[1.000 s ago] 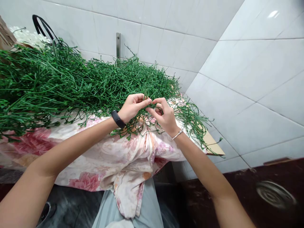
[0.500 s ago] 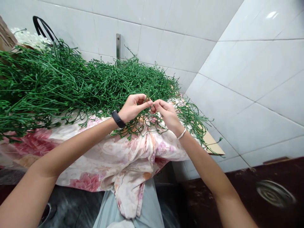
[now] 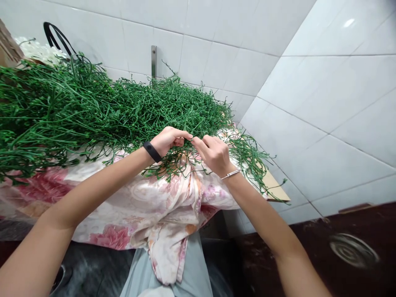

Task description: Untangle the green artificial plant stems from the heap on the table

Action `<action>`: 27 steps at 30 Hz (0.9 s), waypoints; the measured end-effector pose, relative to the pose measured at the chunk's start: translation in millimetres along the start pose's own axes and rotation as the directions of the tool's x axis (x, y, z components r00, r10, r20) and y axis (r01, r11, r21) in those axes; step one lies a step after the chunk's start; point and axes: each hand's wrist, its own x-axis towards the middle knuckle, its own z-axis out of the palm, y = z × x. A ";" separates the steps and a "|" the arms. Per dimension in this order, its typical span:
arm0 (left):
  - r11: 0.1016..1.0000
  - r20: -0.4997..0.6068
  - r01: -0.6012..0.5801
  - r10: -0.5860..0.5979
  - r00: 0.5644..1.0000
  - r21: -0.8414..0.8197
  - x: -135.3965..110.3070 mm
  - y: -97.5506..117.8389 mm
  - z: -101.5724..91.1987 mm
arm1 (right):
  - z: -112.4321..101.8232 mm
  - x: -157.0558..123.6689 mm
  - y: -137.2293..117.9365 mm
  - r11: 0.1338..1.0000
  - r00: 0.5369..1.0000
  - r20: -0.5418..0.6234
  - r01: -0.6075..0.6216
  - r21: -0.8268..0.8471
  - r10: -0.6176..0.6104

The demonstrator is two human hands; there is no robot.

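Note:
A big heap of thin green plastic stems (image 3: 93, 111) lies on a table covered by a floral cloth (image 3: 145, 206). My left hand (image 3: 168, 140), with a black band on its wrist, is closed in a pinch on a green stem at the near edge of the heap. My right hand (image 3: 213, 153), wearing a thin silver bracelet, is also closed in a pinch on the same stem, fingertips nearly touching those of the left. Both hands hover just above the cloth's front edge.
White tiled walls (image 3: 309, 103) meet in a corner behind and to the right. A cardboard sheet (image 3: 275, 185) sticks out under the stems. White flowers (image 3: 37, 49) and black handles (image 3: 57, 37) sit at the back left. A dark floor with a drain (image 3: 352, 249) is at lower right.
Both hands have dropped slightly and turned knuckles-up, with their fingertips brought closer together on the stem. The heap has not moved.

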 end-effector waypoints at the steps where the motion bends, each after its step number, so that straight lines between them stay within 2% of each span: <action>1: 0.999 0.005 0.030 -0.030 1.000 -0.012 0.8 -0.4 -1.2 | -0.7 0.4 0.0 0.999 0.999 0.012 0.033 -0.043 -0.032; 4: 1.000 0.023 0.001 -0.001 1.000 0.013 1.8 -1.0 -2.7 | -2.2 2.2 -1.4 1.000 0.997 0.075 -0.017 -0.019 0.019; 6: 0.996 0.051 -0.070 0.067 0.996 0.058 1.1 -0.8 -2.0 | -2.7 3.5 -2.6 0.980 0.984 0.118 -0.147 0.134 0.131; 7: 0.991 0.068 -0.107 0.102 0.993 0.083 0.3 -0.4 -1.2 | -2.8 4.2 -2.8 0.940 0.970 0.146 -0.228 0.255 0.196; 8: 0.984 0.079 -0.144 0.136 0.988 0.108 -0.8 0.4 -0.3 | -2.8 5.0 -2.7 0.865 0.946 0.186 -0.318 0.388 0.264; 9: 0.974 0.081 -0.186 0.176 0.981 0.130 -1.9 1.4 0.7 | -2.9 5.8 -1.9 0.752 0.913 0.239 -0.409 0.518 0.332; 10: 0.961 0.074 -0.233 0.224 0.972 0.149 -3.1 2.6 1.6 | -2.9 6.6 -0.6 0.610 0.871 0.298 -0.488 0.625 0.391; 12: 0.931 0.035 -0.327 0.325 0.945 0.166 -5.1 5.2 2.8 | -2.8 8.1 3.4 0.336 0.782 0.401 -0.584 0.739 0.478; 13: 0.916 0.013 -0.366 0.369 0.929 0.165 -5.5 6.2 2.9 | -2.8 8.6 5.9 0.248 0.745 0.428 -0.605 0.757 0.512; 14: 0.903 -0.002 -0.398 0.404 0.915 0.161 -5.6 7.0 2.7 | -2.9 8.9 8.3 0.209 0.721 0.436 -0.615 0.760 0.539; 15: 0.894 -0.009 -0.421 0.427 0.904 0.153 -5.3 7.4 2.2 | -3.1 8.9 10.4 0.228 0.712 0.425 -0.625 0.747 0.559; 16: 0.889 -0.012 -0.435 0.441 0.897 0.143 -4.7 7.4 1.6 | -3.3 8.7 12.1 0.301 0.719 0.399 -0.634 0.712 0.569; 19: 0.879 -0.020 -0.459 0.465 0.885 0.129 -2.7 6.3 0.2 | -4.9 7.2 14.1 0.644 0.794 0.317 -0.607 0.465 0.519; 21: 0.863 -0.054 -0.484 0.495 0.867 0.143 -2.1 5.5 0.3 | -6.4 6.3 14.0 0.791 0.831 0.293 -0.547 0.273 0.473; 24: 0.836 -0.090 -0.523 0.541 0.836 0.168 -2.0 4.8 1.1 | -9.1 5.9 14.1 0.848 0.846 0.243 -0.513 0.131 0.475; 25: 0.830 -0.093 -0.531 0.550 0.830 0.170 -2.0 4.6 1.2 | -9.9 6.2 14.2 0.845 0.847 0.229 -0.517 0.137 0.480; 27: 0.822 -0.092 -0.546 0.563 0.821 0.161 -1.9 4.2 1.0 | -11.0 7.6 13.6 0.814 0.852 0.247 -0.518 0.265 0.462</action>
